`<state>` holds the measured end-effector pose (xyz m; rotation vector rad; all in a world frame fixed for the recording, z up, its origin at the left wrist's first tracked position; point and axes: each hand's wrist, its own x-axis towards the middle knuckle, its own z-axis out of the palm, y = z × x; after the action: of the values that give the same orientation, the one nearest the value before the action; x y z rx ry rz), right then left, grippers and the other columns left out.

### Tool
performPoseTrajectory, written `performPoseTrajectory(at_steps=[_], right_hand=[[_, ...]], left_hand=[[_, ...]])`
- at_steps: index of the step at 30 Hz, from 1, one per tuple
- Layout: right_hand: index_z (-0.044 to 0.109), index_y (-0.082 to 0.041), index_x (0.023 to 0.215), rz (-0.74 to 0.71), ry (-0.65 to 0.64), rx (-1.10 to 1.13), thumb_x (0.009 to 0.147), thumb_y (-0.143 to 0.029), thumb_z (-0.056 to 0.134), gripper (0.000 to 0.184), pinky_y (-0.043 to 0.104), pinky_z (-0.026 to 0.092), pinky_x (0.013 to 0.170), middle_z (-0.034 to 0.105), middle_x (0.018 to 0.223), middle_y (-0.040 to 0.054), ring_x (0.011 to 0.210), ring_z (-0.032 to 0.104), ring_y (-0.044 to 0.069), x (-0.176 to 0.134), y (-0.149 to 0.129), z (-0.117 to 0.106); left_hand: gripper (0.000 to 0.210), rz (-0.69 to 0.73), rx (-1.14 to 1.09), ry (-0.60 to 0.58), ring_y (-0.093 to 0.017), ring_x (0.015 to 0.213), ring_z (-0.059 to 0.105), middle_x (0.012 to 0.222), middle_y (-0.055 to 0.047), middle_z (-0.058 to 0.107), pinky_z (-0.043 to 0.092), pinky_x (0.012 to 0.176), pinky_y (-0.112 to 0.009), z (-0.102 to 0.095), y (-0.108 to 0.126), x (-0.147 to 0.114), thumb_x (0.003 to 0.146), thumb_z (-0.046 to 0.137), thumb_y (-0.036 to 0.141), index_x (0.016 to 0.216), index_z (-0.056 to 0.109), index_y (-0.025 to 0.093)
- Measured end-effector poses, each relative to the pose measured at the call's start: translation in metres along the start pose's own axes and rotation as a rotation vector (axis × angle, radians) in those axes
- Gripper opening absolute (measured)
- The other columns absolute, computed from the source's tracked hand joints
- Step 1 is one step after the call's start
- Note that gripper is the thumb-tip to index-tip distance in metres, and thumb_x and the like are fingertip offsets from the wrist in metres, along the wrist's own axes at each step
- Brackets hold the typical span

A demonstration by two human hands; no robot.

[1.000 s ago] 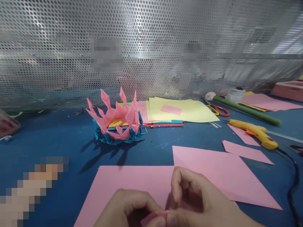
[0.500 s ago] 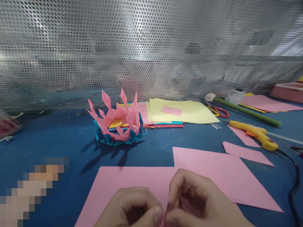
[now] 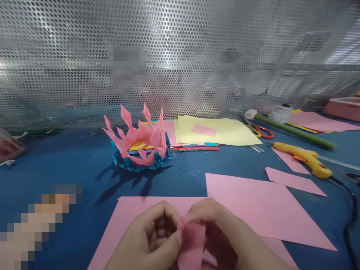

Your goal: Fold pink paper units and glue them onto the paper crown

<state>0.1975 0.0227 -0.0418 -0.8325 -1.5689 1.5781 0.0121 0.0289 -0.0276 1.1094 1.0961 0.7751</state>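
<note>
A small folded piece of pink paper (image 3: pixel 192 243) is held between my two hands at the bottom middle. My left hand (image 3: pixel 153 236) pinches its left edge between thumb and fingers. On the other side my right hand (image 3: pixel 219 228) grips the paper's top, its index finger bent over the upper edge; its thumb is mostly hidden. Under both hands lies a large pink sheet (image 3: pixel 135 210), and a second pink sheet (image 3: pixel 253 202) overlaps it on the right. Beyond them stands a pink folded-paper crown (image 3: pixel 140 146) with pointed tips and a crumpled blue paper base.
A yellow hot glue gun (image 3: pixel 303 155) with a black cord lies at right beside pink paper strips (image 3: pixel 295 182). Farther back are scissors (image 3: pixel 263 132), a green stem (image 3: pixel 295 129), yellow sheets (image 3: pixel 219 131) and a pink box (image 3: pixel 341 107). A perforated metal panel (image 3: pixel 180 45) closes off the back.
Both hands have turned and shifted slightly left, bringing the flat face of the pink paper into view. Before, only its thin edge showed between the fingers.
</note>
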Motion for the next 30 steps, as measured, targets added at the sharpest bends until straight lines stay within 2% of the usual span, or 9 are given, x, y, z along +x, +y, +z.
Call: performPoseTrajectory(at_steps=[2,5,8,10,13,16,21,26,30], right_hand=[[0.066,-0.028,0.099,-0.073,-0.021,-0.157,0.078,-0.013,0.07,0.026,0.027,0.054,0.083,0.055,0.112,0.0037,0.095,0.064,0.015,-0.003,0.002,-0.003],[0.068,-0.026,0.085,-0.077,-0.041,-0.271,0.085,-0.014,0.067,0.011,0.023,0.055,0.08,0.055,0.113,0.0039,0.088,0.067,0.012,-0.006,-0.001,-0.01],[0.071,-0.025,0.083,-0.143,-0.04,-0.454,0.086,-0.015,0.067,0.011,0.02,0.055,0.078,0.058,0.107,0.0045,0.082,0.067,0.011,-0.005,-0.007,-0.015],[0.074,-0.024,0.084,-0.207,-0.022,-0.536,0.084,-0.01,0.067,0.015,0.019,0.054,0.081,0.059,0.104,0.0048,0.084,0.067,0.011,-0.001,-0.011,-0.017],[0.076,-0.02,0.08,-0.283,0.001,-0.546,0.083,-0.01,0.069,0.013,0.018,0.055,0.076,0.06,0.1,0.0058,0.077,0.066,0.01,0.004,-0.012,-0.018],[0.078,-0.02,0.077,-0.303,0.009,-0.521,0.083,-0.016,0.073,0.008,0.019,0.055,0.07,0.061,0.098,0.0058,0.071,0.063,0.009,0.007,-0.011,-0.019],[0.078,-0.019,0.079,-0.222,0.015,-0.451,0.08,-0.011,0.074,0.009,0.02,0.052,0.073,0.066,0.089,0.0031,0.079,0.065,0.012,0.006,-0.017,-0.018],[0.071,-0.016,0.076,-0.044,0.049,-0.411,0.072,-0.001,0.069,0.016,0.021,0.052,0.072,0.069,0.08,0.0011,0.077,0.065,0.013,0.006,-0.026,-0.011],[0.071,-0.015,0.082,-0.12,-0.025,-0.461,0.067,0.006,0.063,0.027,0.021,0.052,0.08,0.065,0.093,0.0042,0.088,0.065,0.014,0.005,-0.024,-0.009]], left_hand=[[0.03,0.011,-0.038,0.036,-0.008,0.054,0.043,0.059,0.009,0.049,0.033,0.052,-0.02,0.001,0.001,0.0,0.068,0.078,0.032,0.068,0.05,0.02],[0.03,0.004,-0.035,0.029,-0.008,0.054,0.042,0.059,0.009,0.049,0.033,0.053,-0.02,0.0,-0.001,-0.001,0.068,0.077,0.03,0.068,0.048,0.02],[0.024,0.013,0.005,-0.037,-0.01,0.055,0.046,0.06,0.008,0.05,0.035,0.054,-0.022,-0.005,-0.004,-0.001,0.072,0.071,0.028,0.068,0.048,0.021],[0.02,0.029,0.008,-0.023,-0.011,0.056,0.045,0.059,0.008,0.05,0.035,0.054,-0.023,-0.007,-0.005,0.0,0.071,0.068,0.025,0.066,0.048,0.022],[0.018,0.035,-0.028,0.061,-0.01,0.054,0.041,0.055,0.01,0.046,0.033,0.053,-0.022,-0.006,-0.003,0.001,0.065,0.066,0.022,0.062,0.048,0.022],[0.017,0.018,-0.027,0.082,-0.01,0.053,0.04,0.054,0.01,0.047,0.032,0.052,-0.022,-0.004,0.0,0.001,0.064,0.065,0.023,0.06,0.048,0.021],[0.022,0.011,0.07,0.036,-0.01,0.055,0.046,0.057,0.009,0.05,0.037,0.054,-0.021,-0.005,0.0,0.0,0.068,0.07,0.024,0.063,0.049,0.021],[0.028,0.05,-0.013,0.04,-0.009,0.056,0.052,0.062,0.01,0.054,0.041,0.053,-0.018,-0.004,-0.002,-0.001,0.069,0.077,0.02,0.072,0.049,0.023],[0.012,0.13,0.043,0.039,-0.011,0.06,0.058,0.062,0.006,0.062,0.047,0.059,-0.019,-0.006,-0.005,0.0,0.074,0.072,0.02,0.065,0.063,0.021]])
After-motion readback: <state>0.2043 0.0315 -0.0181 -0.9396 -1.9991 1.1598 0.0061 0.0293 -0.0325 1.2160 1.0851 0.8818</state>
